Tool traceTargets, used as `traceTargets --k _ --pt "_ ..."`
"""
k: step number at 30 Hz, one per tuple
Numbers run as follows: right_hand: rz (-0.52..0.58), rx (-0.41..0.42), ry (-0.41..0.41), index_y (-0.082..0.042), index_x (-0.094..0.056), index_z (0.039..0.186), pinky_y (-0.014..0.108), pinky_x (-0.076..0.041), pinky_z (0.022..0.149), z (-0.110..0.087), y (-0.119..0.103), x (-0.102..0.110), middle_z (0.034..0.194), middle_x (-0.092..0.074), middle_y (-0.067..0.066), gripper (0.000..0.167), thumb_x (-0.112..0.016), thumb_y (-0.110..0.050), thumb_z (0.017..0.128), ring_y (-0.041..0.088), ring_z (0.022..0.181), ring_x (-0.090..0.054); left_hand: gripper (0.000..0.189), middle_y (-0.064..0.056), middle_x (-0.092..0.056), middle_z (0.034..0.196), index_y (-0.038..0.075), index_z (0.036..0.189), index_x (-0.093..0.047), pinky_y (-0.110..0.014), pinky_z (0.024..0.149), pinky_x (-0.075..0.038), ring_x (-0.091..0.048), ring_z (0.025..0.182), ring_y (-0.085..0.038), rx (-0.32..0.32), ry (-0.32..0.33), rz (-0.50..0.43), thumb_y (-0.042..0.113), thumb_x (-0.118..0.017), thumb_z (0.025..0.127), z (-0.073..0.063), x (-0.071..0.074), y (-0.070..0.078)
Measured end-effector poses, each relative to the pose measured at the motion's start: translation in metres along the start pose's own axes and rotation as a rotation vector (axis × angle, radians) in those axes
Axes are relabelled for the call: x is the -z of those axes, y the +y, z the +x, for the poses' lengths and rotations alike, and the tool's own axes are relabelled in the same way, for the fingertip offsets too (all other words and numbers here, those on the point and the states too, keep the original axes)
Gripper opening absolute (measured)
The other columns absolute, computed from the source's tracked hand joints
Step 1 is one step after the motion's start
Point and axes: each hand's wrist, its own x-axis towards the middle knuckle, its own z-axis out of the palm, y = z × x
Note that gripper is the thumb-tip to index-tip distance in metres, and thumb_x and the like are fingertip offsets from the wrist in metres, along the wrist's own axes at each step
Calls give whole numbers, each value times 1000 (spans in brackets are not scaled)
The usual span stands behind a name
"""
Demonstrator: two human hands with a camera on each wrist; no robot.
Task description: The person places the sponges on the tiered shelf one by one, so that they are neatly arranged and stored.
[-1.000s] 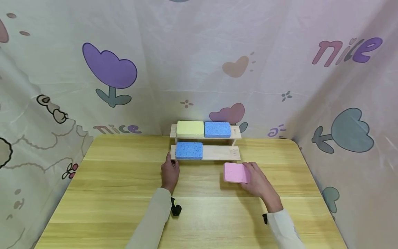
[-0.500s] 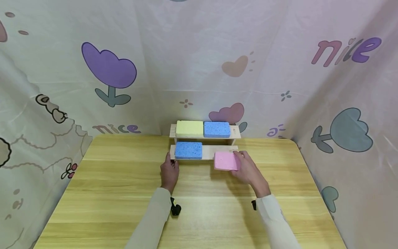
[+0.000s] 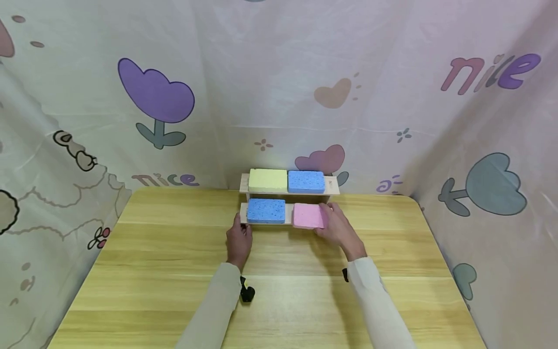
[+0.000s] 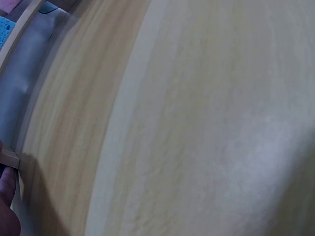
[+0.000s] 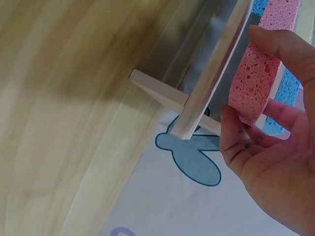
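A small two-tier wooden rack [image 3: 332, 184] stands at the back of the table. On its upper tier lie a yellow sponge [image 3: 268, 180] and a blue sponge [image 3: 306, 181]. Another blue sponge [image 3: 266, 211] lies on the left of the lower tier. My right hand [image 3: 342, 231] pinches a pink sponge [image 3: 307, 215] by its right end, between thumb and fingers; the right wrist view shows this sponge [image 5: 256, 78] just off the lower board [image 5: 216, 73]. My left hand [image 3: 239, 242] grips the rack's lower left end, with fingers [image 4: 7, 187] at its leg [image 4: 9, 158].
A light wood-grain table [image 3: 279, 300] spreads out in front of the rack. Behind it and along both sides hangs a printed cloth [image 3: 253, 87]. Black wrist-worn pieces sit at both cuffs, the left one [image 3: 247, 293] showing more.
My right hand has carried the pink sponge left and away from me, from in front of the rack to over the right part of the lower tier. My left hand has stayed put.
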Motion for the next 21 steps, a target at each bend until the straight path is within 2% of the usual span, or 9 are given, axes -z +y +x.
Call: traceTargets --k 5,10,21 --pt "7 1 -28 -2 -39 141 50 -39 107 11 -3 -1 144 -37 22 80 -80 -17 74 35 125 -44 54 -25 -67 107 4 143 -38 -46 79 -56 -66 100 -36 8 4 9 8 -58 93 -1 1 3" --pt "6 -38 -67 -4 -38 143 50 -38 108 17 -5 -4 144 -36 21 81 -80 -18 75 34 123 -45 54 -26 -66 107 4 142 -39 -46 79 -56 -66 100 -36 20 -2 -8 8 -58 93 -1 2 6" --pt "-35 -65 -89 -8 -36 144 51 -38 107 27 -7 -7 144 -36 20 81 -79 -22 77 34 122 -46 54 -26 -67 105 2 141 -40 -46 79 -56 -67 98 -37 1 10 -10 5 -59 91 -1 3 6"
